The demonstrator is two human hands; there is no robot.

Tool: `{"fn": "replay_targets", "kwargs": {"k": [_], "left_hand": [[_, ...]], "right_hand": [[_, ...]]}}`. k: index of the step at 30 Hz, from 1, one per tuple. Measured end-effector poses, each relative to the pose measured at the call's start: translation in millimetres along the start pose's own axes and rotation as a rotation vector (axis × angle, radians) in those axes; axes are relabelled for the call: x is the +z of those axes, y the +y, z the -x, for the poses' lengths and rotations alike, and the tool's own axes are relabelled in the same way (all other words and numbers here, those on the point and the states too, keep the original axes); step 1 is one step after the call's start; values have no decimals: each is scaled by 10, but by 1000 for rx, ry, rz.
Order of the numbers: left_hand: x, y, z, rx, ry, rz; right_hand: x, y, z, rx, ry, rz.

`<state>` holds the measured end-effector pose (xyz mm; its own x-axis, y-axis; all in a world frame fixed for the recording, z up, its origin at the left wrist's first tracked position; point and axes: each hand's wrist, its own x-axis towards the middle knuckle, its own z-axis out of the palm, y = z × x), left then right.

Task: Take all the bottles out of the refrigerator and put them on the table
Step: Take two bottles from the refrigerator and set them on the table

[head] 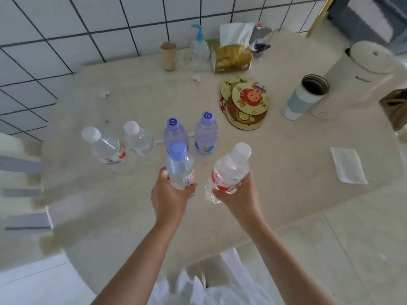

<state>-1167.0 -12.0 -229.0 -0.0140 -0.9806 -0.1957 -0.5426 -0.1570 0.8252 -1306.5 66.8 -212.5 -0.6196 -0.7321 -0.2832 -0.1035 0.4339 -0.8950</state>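
Observation:
My left hand [169,195] grips a clear blue-capped bottle [179,167] round its lower body, held above the beige table [275,183]. My right hand [239,195] grips a clear white-capped bottle [230,172] with a red label, tilted to the right. Several bottles stand on the table beyond my hands: a white-capped bottle [103,147] at the left, another white-capped bottle [137,138] beside it, a purple-capped bottle [175,134] directly behind the one in my left hand, and a second purple-capped bottle [206,134]. The refrigerator is out of view.
At the back of the table stand a cardboard tube [168,56], a pump dispenser [199,48] and a tissue pack [231,52]. Round coasters [245,105], an open mug [305,96], a white appliance [354,78] and a folded paper [348,165] lie to the right. A tiled wall [55,40] runs behind.

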Motion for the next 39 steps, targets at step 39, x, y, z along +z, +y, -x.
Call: {"fn": "replay_targets", "kwargs": {"k": [39], "left_hand": [[374,-367,-99,-142,-63,165]], "right_hand": [[300,335,-636,-96,-125,227]]}}
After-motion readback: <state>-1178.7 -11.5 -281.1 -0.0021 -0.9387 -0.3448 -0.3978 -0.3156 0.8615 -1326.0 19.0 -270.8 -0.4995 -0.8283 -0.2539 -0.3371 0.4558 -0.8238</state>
